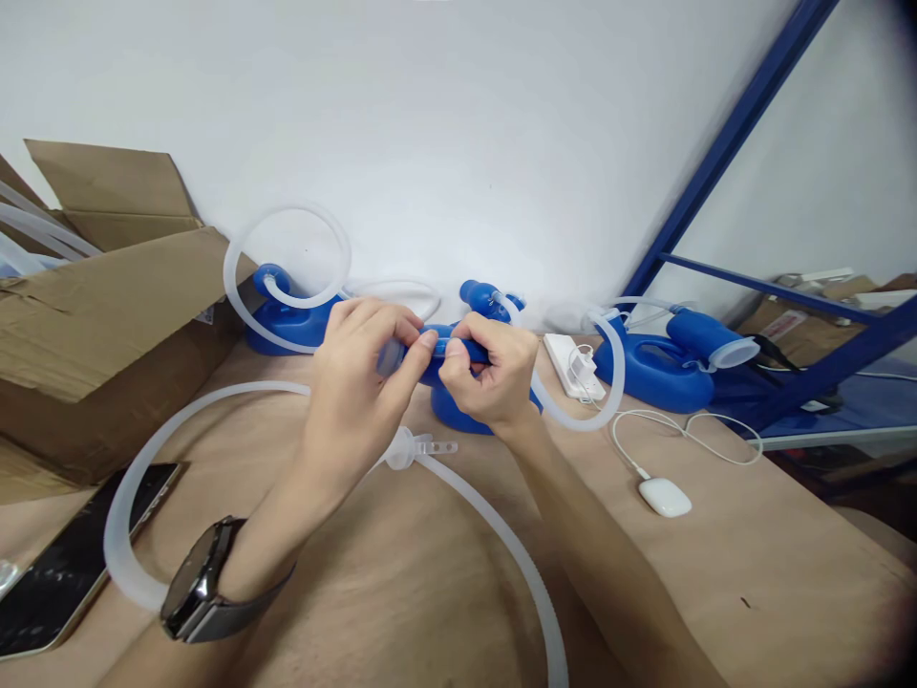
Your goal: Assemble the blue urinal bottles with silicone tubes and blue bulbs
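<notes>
In front of me my left hand (358,377) and my right hand (496,371) grip a small blue plastic piece (438,336), with both thumbs pressed on its near side. A translucent end shows at the left of this piece, partly behind my left fingers. Behind and below the hands stands a blue plastic bottle (458,411), mostly covered by them. A thick translucent hose (120,497) loops on the left, behind my left forearm. Below the hands lies a clear plastic fitting (401,449) with a strap, and hose (526,564) runs from it to the lower right.
Blue bottles with hoses stand along the wall, one (297,325) at left and one (651,373) at right. An open cardboard box (129,334) and a phone (64,564) are left. A power strip (571,366), cable and white case (665,496) lie right, near a blue rack (723,162).
</notes>
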`<act>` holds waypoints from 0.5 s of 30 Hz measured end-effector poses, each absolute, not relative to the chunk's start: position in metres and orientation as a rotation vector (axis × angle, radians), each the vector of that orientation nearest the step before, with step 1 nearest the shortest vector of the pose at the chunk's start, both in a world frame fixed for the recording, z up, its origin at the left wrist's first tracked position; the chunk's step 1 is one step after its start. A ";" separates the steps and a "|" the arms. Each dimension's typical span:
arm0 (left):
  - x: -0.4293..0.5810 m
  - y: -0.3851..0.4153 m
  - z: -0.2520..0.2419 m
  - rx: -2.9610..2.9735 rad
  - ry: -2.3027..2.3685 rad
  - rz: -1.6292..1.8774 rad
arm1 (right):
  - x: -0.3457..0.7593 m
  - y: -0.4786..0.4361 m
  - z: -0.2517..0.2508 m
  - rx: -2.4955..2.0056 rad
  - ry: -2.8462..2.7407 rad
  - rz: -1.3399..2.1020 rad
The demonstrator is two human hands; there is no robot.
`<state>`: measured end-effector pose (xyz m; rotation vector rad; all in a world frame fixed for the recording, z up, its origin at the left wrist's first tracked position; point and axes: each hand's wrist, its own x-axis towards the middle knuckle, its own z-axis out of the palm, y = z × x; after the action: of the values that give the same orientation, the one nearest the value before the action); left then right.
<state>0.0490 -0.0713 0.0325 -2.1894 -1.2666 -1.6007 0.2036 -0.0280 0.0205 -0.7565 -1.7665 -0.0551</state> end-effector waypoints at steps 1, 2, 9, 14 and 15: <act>0.045 -0.071 0.035 -2.265 -1.264 -1.596 | 0.206 -0.029 0.023 -0.755 -1.760 -0.042; 0.041 -0.071 0.037 -2.362 -1.247 -1.577 | 0.208 -0.030 0.025 -0.758 -1.755 -0.007; 0.014 -0.060 0.036 -2.792 -1.188 -1.077 | 0.222 -0.019 0.039 -0.837 -1.829 0.394; -0.013 -0.046 0.042 -2.747 -1.449 -0.987 | 0.249 -0.002 0.035 -0.994 -2.188 0.576; -0.022 -0.040 0.041 -2.751 -1.552 -0.955 | 0.256 0.002 0.033 -1.075 -2.293 0.571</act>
<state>-0.0220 -0.0402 0.0412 -2.7511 -1.5517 -0.9547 0.2561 0.0020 0.0327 -1.0754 -2.2932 0.5710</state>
